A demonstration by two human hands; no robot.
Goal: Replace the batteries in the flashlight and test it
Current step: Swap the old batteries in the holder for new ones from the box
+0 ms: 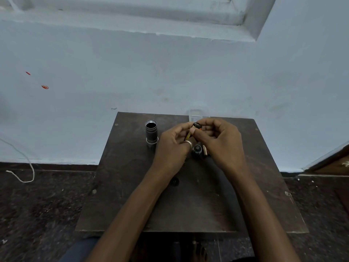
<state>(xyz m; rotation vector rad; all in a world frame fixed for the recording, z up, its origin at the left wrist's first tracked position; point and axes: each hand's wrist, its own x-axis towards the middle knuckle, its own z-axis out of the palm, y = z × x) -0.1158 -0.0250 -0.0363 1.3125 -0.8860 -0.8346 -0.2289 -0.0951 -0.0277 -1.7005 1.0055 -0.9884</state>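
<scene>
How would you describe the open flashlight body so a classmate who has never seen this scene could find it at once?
Start at the dark brown wooden table against the pale blue wall. On its far left part, left of both hands, stands the dark metal cylindrical flashlight body. It stands alone and upright, its silver-rimmed open end facing up, taller than the small black end cap lying between the hands.

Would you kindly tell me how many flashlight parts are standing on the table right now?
2: the open flashlight body at the far left, and the tail cap below the hands. Others may be hidden.
</scene>
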